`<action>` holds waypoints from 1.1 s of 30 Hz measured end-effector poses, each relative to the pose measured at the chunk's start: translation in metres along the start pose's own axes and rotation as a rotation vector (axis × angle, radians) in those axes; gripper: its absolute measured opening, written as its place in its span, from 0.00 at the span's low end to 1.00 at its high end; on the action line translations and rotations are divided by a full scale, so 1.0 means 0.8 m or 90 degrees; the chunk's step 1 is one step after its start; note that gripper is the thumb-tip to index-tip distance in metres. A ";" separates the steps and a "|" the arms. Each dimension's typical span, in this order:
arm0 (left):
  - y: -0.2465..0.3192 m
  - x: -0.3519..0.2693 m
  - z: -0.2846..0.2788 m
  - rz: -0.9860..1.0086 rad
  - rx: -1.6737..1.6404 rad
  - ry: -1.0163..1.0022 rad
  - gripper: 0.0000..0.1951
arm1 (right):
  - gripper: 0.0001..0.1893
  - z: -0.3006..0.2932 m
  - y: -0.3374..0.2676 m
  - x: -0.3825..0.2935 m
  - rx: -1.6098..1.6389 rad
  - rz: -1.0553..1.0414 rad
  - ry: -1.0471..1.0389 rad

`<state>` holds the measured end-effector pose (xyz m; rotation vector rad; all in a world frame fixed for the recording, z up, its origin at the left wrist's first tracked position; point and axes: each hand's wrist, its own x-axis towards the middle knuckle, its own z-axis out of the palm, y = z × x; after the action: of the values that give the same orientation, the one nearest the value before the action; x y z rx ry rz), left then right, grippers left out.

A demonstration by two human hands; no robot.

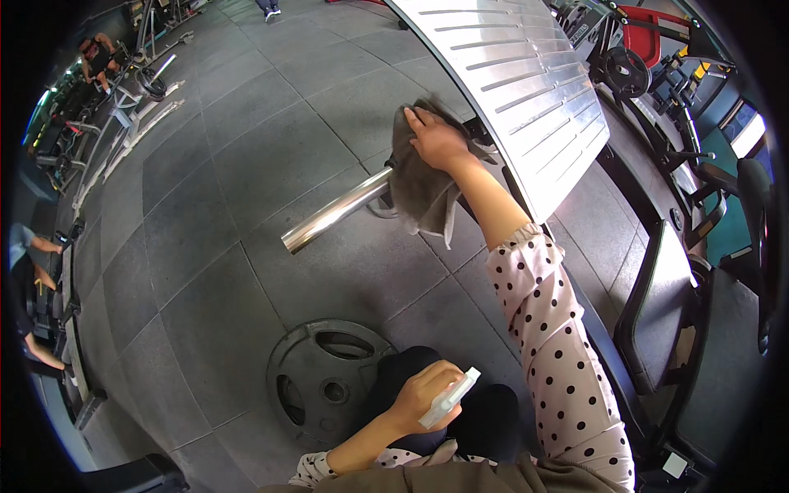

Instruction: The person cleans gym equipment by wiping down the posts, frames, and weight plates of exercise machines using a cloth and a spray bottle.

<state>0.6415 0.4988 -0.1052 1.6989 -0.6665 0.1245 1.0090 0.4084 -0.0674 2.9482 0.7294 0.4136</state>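
My right hand (439,138) presses a grey-brown cloth (425,191) against the inner end of a chrome weight sleeve (336,211). The cloth drapes down past the bar and hides where the sleeve meets the machine frame. Just beyond rises the ridged metal footplate (524,74) of what looks like a leg press. Close to my knees, my left hand (425,397) grips a spray bottle, of which the white trigger head (451,397) shows; its body is hidden. A dark weight plate (330,382) with grip holes lies left of that hand, partly behind my leg.
Padded black seat sections (659,308) of the machine stand at right. Behind them is a red-panelled machine (641,37) with a loaded plate. Along the left are weight machines and people, one seated person (98,58) at the top left. Dark rubber tiles (185,246) cover the floor.
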 end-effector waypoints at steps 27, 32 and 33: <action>0.012 0.008 0.012 0.019 0.015 0.031 0.14 | 0.30 -0.106 0.061 -0.476 -0.458 -0.042 -0.092; 0.003 0.003 0.008 0.028 0.047 -0.012 0.18 | 0.32 -0.052 0.031 -0.356 -0.609 -0.113 -0.032; 0.002 0.002 0.009 0.026 0.049 -0.009 0.18 | 0.32 -0.042 0.028 -0.333 -0.630 -0.112 -0.010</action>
<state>0.6401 0.4916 -0.1049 1.7609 -0.7157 0.1692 0.7830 0.2646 -0.0966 1.9444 0.5447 0.5324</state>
